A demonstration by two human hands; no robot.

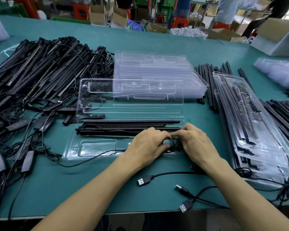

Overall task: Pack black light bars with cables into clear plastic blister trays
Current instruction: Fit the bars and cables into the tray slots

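Our left hand (148,145) and right hand (196,144) meet over the clear blister tray (92,148), fingers curled and pinching a coiled black cable (173,147) between them. The black light bars (123,128) lie in the tray's far side, just beyond our knuckles.

- Blister tray (97,148): clear, glossy plastic.
- Light bars (123,129): matt black.
- Table cover (107,189): matt green cloth.
- USB plug (143,181): shiny metal tip.
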